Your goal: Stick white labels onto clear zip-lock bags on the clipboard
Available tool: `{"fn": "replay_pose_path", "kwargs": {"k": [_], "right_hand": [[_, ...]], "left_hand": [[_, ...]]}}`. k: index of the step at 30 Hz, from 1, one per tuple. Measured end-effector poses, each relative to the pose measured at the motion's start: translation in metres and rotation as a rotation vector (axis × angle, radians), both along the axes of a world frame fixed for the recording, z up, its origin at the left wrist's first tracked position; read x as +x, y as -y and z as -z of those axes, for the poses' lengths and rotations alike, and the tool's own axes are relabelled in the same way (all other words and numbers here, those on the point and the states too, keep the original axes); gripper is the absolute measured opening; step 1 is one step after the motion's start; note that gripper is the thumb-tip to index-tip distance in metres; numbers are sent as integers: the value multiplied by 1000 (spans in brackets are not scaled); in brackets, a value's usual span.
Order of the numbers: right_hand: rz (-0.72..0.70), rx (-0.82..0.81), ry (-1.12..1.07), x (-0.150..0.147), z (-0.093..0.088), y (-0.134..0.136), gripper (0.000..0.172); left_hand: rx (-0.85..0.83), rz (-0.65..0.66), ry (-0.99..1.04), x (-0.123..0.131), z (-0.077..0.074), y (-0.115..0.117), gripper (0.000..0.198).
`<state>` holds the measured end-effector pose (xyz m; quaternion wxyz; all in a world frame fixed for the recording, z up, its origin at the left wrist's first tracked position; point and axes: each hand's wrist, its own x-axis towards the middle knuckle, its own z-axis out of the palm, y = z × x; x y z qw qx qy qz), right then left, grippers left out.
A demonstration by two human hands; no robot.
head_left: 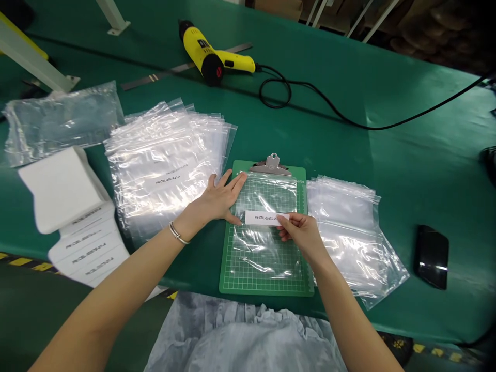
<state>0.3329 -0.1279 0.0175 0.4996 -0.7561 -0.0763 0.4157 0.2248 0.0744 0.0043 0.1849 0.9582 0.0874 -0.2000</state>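
A clear zip bag lies flat on a green gridded clipboard, its top edge just below the metal clip. My left hand rests with fingers spread along the bag's left edge. Between the thumb and fingers of my right hand is the right end of a white printed label, held level over the middle of the bag. Whether the label touches the bag, I cannot tell. Part of its print is covered by my right thumb.
Labelled clear bags are piled left of the clipboard, with more bags to its right. A folded label strip lies far left. Behind are a yellow heat gun with a cord and a steel ruler. A black phone-like object lies right.
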Motion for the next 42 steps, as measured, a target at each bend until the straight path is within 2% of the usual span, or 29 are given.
{"fn": "replay_pose_path", "kwargs": {"k": [14, 25, 33, 42], "right_hand": [[26, -41, 37, 0, 11, 6, 38], [1, -71, 40, -1, 9, 6, 36], [-8, -93, 65, 0, 11, 8, 36], [-10, -86, 58, -1, 10, 7, 36]], "left_hand": [[-1, 10, -47, 1, -2, 0, 125], [-8, 7, -64, 3, -3, 0, 123], [-6, 5, -93, 2, -10, 1, 122], [-21, 0, -68, 2, -6, 0, 124]]}}
